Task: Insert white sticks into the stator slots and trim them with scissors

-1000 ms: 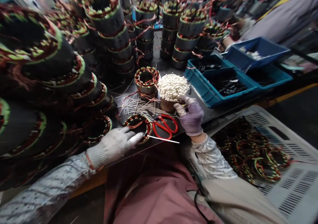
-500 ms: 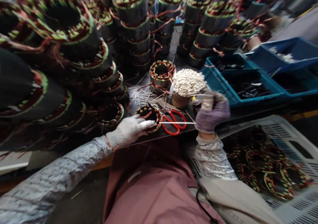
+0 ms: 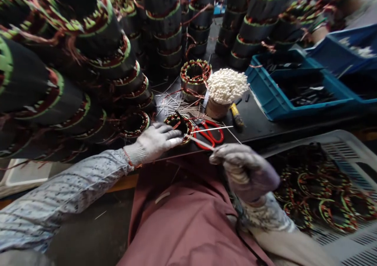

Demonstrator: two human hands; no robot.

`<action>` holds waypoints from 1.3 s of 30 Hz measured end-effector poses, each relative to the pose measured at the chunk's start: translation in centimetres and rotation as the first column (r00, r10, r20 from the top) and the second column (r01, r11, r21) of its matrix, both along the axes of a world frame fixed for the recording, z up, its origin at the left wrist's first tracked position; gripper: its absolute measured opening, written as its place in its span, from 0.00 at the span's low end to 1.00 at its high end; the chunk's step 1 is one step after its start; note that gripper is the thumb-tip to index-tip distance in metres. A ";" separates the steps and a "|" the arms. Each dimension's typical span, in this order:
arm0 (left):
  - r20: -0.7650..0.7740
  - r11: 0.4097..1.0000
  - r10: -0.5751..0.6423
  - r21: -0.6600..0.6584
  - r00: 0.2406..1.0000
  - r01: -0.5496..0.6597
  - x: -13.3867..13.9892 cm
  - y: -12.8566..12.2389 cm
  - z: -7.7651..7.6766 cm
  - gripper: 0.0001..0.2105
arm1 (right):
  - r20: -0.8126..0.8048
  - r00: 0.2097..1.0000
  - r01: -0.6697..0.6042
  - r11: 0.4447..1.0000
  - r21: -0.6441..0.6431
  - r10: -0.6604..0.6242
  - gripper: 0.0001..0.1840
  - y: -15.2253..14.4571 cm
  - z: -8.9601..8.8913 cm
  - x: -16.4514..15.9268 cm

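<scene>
Ring [image 3: 188, 125], copper-wound and green-edged, by the front edge of the tabletop [image 3: 255, 121], forward-left of the right hand [image 3: 249, 169]; left hand [image 3: 156, 141] nearer, laid over its left side, whether gripping I can't tell. From my remote seat I see the right hand pinching a slim white stick [image 3: 201, 142], long axis slanting to the ring's right rim. Second stick [image 3: 215, 129] juts rightward across glossy red scissors [image 3: 222, 134]. Behind: knobbly white bundle [image 3: 226, 86], brown cup [image 3: 217, 110].

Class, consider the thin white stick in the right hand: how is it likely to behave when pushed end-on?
Likely fairly stiff: the white stick runs straight out from the right hand without visible sag. Probably light, being so slender. Pushed hard, it might bow or snap, being long for its thickness.
</scene>
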State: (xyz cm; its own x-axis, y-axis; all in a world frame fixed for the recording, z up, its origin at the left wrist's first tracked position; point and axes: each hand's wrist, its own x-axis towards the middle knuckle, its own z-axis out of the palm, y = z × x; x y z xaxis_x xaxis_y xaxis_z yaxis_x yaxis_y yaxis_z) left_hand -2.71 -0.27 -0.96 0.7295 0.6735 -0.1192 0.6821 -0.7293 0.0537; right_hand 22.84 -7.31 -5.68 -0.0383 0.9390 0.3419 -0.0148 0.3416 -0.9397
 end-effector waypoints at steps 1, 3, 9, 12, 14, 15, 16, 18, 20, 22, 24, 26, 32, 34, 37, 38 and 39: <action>0.036 1.000 0.012 0.021 0.999 -0.013 0.1 0.0 -0.2 0.16 | -0.020 1.000 0.003 1.000 0.018 -0.002 0.08 -0.8 -0.1 -0.7; 0.094 0.995 0.074 0.055 0.993 -0.079 0.5 0.1 -0.7 0.13 | -0.047 0.998 0.033 0.997 0.075 -0.029 0.06 -1.8 -0.4 -1.9; 0.036 0.979 0.140 0.146 0.990 -0.144 1.6 0.1 -1.2 0.18 | 0.123 0.991 -0.079 0.963 0.257 0.049 0.19 -2.3 -0.7 -1.5; -0.015 0.978 0.156 0.142 0.988 -0.152 1.7 0.2 -0.8 0.18 | 0.192 0.960 -0.243 0.948 0.207 0.204 0.17 -3.0 -1.2 -0.9; -0.016 0.982 0.163 0.098 0.987 -0.160 1.6 0.5 -0.7 0.19 | 0.180 0.952 -0.277 0.946 0.170 0.247 0.16 -3.6 -1.8 -1.0; -0.008 0.985 0.157 0.078 0.988 -0.156 1.5 0.7 -0.7 0.19 | 0.159 0.955 -0.273 0.950 0.151 0.249 0.15 -3.8 -2.2 -1.1; 0.006 0.987 0.151 0.063 0.989 -0.151 1.4 0.9 -0.7 0.18 | 0.135 0.959 -0.268 0.954 0.133 0.251 0.15 -4.1 -2.5 -1.3; 0.043 0.987 0.149 0.049 0.988 -0.151 1.3 1.1 -0.9 0.18 | 0.094 0.965 -0.254 0.963 0.090 0.246 0.14 -4.3 -3.0 -1.9; 0.072 0.985 0.162 0.049 0.984 -0.165 1.2 1.2 -1.2 0.19 | 0.068 0.972 -0.230 0.972 0.041 0.227 0.13 -4.4 -3.2 -2.4; 0.089 0.984 0.169 0.050 0.982 -0.173 1.1 1.2 -1.4 0.20 | 0.041 0.981 -0.193 0.981 0.006 0.192 0.12 -4.1 -3.2 -3.0; 0.102 0.982 0.178 0.042 0.979 -0.183 1.1 1.2 -1.5 0.20 | 0.018 0.989 -0.144 0.990 0.000 0.144 0.11 -3.4 -3.2 -3.6; 0.131 0.978 0.202 0.024 0.971 -0.207 1.0 1.1 -1.7 0.21 | 0.003 0.995 -0.095 0.995 0.019 0.095 0.10 -2.3 -3.5 -4.6; 0.504 0.920 0.368 -0.078 0.782 -0.383 1.3 -0.3 -3.0 0.22 | 0.052 0.997 0.046 0.981 0.188 -0.057 0.06 1.9 -5.4 -7.7; 0.620 0.912 0.370 -0.099 0.692 -0.399 1.5 -0.8 -3.7 0.22 | 0.058 0.994 0.083 0.980 0.183 -0.095 0.05 2.4 -5.1 -7.8; 0.691 0.937 0.252 -0.001 0.677 -0.349 1.7 -1.0 -4.1 0.14 | 0.131 0.987 0.077 0.983 0.165 -0.099 0.03 2.2 -3.3 -7.0; 0.693 0.944 0.203 0.048 0.692 -0.325 1.8 -0.9 -4.2 0.10 | 0.167 0.982 0.064 0.985 0.162 -0.092 0.02 2.1 -2.6 -6.7; 0.692 0.949 0.164 0.086 0.704 -0.305 1.7 -0.8 -4.2 0.06 | 0.205 0.975 0.049 0.986 0.159 -0.081 0.02 2.1 -1.8 -6.4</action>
State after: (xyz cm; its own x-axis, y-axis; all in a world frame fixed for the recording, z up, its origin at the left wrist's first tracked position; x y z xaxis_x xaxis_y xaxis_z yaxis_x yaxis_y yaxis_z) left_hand -0.96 -1.04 -5.13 0.3846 0.7905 0.4766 0.6676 -0.5948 0.4478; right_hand 16.42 -5.16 -7.51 -0.0651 0.8792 0.4720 0.2045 0.4747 -0.8560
